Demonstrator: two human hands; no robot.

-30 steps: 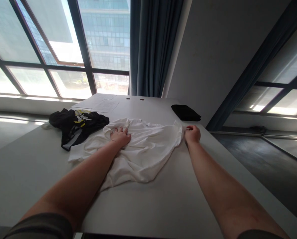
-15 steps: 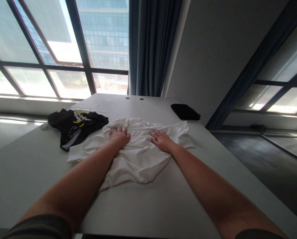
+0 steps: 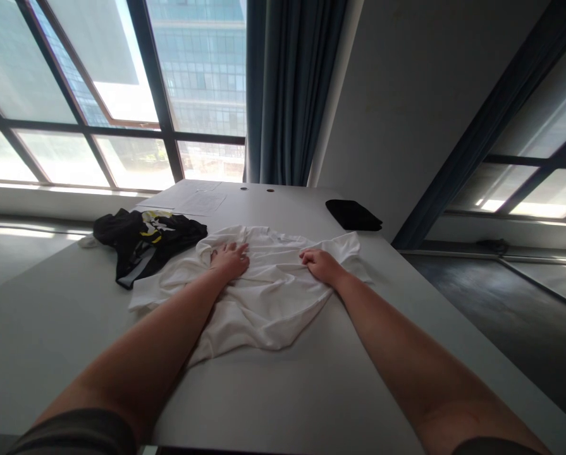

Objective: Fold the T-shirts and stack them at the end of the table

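Right hand: fingers curled shut since the earlier frame, on the white shirt; grip on cloth, cannot tell. Left hand: fingers open, flat on it. White shirt: rumpled, mid-counter, right of black garment.

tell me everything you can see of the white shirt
The white shirt looks like thin, soft fabric, with a neckline at its far edge and short sleeves out to either side. It lies spread but rumpled on the pale table, creased across the middle, its near hem uneven. The left hand rests on it with fingers spread; the right hand is on it with fingers curled. Its left part lies close to the dark garment.
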